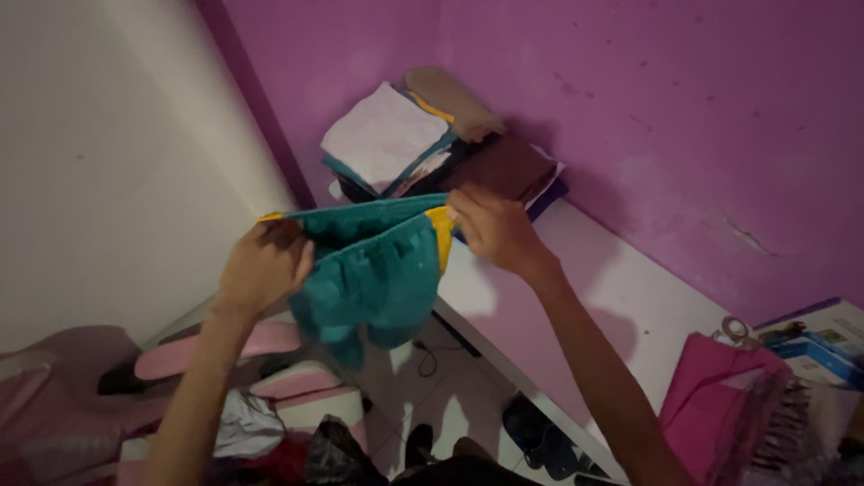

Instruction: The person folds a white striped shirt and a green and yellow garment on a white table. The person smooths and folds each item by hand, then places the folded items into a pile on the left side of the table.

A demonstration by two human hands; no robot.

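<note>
Head view: left hand (261, 270) and right hand (490, 229) each pinching top edge of teal garment (378, 270), yellow trim (441, 236) by right fingers; cloth hangs between hands, before folded pile (432, 144) on white bench (612, 297). Best keep edge taut, corners level.

A: Garment (378, 270) colours?
B: Teal, with a yellow band at its top edge.
A: Far stack (432, 144)?
B: Pale pink, tan and dark maroon cloths. The wall (630, 90) is purple; the near-right bag (720, 396) is pink.
</note>
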